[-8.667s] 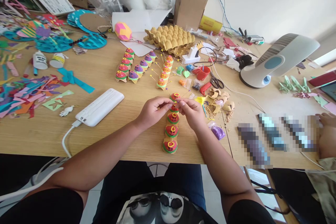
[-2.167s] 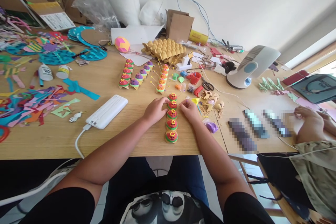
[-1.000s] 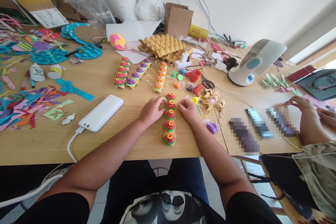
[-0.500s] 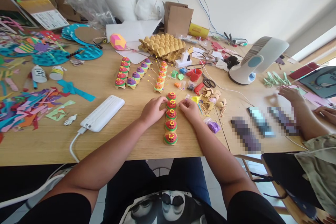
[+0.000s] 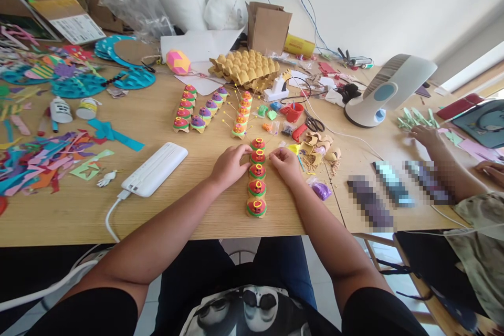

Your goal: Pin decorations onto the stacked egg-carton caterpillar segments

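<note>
In front of me a decorated egg-carton strip [image 5: 256, 189] stands lengthwise on the table, its several bumps covered in red with green edges and yellow rings on top. My left hand [image 5: 232, 167] is at its left side near the far end, fingertips and thumb closed against the edge. To the right of the strip, a small gap away, my right hand [image 5: 286, 164] is held in a pinch. Whatever those fingers may hold is too small to make out. Beyond the strip is an orange egg-carton strip [image 5: 241, 115] with yellow-tipped pins; red and purple strips [image 5: 205, 114] stand farther left.
A white power bank [image 5: 155, 169] with a cable lies left, near paper scraps [image 5: 35, 163]. At right are carton scraps [image 5: 317, 149], scissors [image 5: 315, 123], a purple clay packet [image 5: 321, 189] and a fan [image 5: 388, 92]. A co-worker's hand [image 5: 427, 136] is at far right.
Both of my hands stay almost where they were beside the strip. The view has shifted very slightly, and the co-worker's hand at the right has moved a little left.
</note>
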{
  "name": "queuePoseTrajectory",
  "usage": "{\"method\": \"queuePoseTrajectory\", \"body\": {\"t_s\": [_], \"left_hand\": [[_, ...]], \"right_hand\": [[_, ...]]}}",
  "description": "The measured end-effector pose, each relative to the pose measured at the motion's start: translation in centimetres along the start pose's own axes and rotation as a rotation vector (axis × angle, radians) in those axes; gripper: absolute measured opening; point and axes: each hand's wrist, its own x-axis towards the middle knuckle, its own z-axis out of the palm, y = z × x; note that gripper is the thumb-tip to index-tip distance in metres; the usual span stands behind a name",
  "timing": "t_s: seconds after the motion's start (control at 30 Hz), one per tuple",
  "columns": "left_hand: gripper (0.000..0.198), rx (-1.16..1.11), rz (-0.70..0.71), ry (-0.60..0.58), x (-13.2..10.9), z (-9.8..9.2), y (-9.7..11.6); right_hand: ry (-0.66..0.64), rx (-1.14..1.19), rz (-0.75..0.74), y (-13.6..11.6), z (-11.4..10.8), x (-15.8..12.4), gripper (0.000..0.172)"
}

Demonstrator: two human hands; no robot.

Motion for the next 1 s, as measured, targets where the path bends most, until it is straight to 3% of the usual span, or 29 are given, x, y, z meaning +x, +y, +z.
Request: {"method": "queuePoseTrajectory", "body": {"t_s": [1.0], "left_hand": [[0.038,-0.025,-0.018,0.010,-0.02,-0.20,0.43]], "right_hand": [[-0.010,-0.083,0.011,-0.85,-0.13,-0.35,0.013]]}}
